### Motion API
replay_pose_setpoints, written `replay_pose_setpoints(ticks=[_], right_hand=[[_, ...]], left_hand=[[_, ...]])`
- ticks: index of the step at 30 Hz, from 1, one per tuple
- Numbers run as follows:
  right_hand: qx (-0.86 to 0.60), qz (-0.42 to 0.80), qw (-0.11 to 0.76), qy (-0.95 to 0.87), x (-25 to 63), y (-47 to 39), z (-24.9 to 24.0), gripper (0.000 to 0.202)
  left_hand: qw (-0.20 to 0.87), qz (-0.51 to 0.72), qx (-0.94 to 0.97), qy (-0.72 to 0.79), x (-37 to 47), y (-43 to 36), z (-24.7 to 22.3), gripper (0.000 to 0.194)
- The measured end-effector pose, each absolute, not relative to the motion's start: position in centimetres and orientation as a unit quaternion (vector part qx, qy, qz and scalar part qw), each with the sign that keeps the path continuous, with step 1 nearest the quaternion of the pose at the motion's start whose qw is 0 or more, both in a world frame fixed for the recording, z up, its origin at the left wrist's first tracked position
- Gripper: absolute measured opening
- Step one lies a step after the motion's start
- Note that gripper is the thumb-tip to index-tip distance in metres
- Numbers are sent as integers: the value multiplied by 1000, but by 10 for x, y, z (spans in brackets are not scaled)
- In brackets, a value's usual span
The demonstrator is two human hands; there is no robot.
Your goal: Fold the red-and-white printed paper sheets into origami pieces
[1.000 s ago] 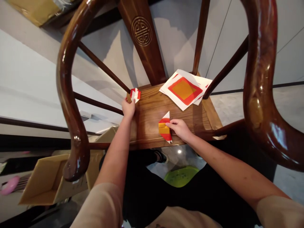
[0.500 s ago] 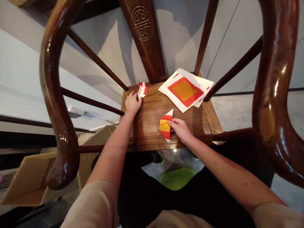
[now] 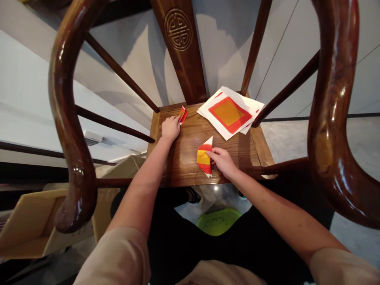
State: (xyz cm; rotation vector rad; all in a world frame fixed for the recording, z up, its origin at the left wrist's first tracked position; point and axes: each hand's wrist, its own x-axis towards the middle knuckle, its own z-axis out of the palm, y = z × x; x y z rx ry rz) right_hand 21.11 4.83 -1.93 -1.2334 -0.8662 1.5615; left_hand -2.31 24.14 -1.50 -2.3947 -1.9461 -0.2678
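My left hand (image 3: 171, 128) is closed on a small folded paper (image 3: 183, 115), red and orange with a white edge, at the far left of the wooden chair seat (image 3: 185, 146). Its fingers hide part of that piece. Nearer the front edge, my right hand (image 3: 223, 160) pinches a larger folded paper (image 3: 204, 159) by its right side, between thumb and fingers. This one has red and yellow bands and white pointed ends. A stack of white sheets (image 3: 210, 127) printed with orange and red squares lies at the back right of the seat.
Curved chair arms rise on the left (image 3: 63, 118) and right (image 3: 323, 126), with a carved back panel (image 3: 178, 29) behind the seat. An open cardboard box (image 3: 29, 217) stands at lower left. A green plastic object (image 3: 219, 222) is on the floor below.
My left hand has moved slightly right, and the small folded paper has turned from its white side to show red and orange. My right hand keeps its pinch on the larger paper.
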Motion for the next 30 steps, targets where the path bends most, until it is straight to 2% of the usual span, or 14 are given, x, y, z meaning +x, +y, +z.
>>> replay_pose_setpoints(ticks=[6, 11, 14, 18, 24, 30], right_hand=[[-506, 631, 457, -370, 210, 49, -25, 30], [-507, 613, 447, -408, 211, 50, -29, 29], [-492, 569, 429, -500, 212, 50, -27, 27], [-433, 442, 387, -684, 213, 46, -22, 20], [-402, 369, 292, -786, 210, 33, -19, 15], [-421, 359, 264, -790, 207, 33, -21, 16]], left_hand=[[0, -137, -759, -637, -43, 183, -16, 42], [-30, -202, -692, -693, -51, 127, -17, 28], [-73, -226, -676, -697, -47, 95, -18, 31], [-92, -257, -709, -650, -34, 60, -24, 21], [-101, -269, -742, -605, -21, 40, -29, 14], [-115, -264, -744, -603, -21, 40, -26, 17]])
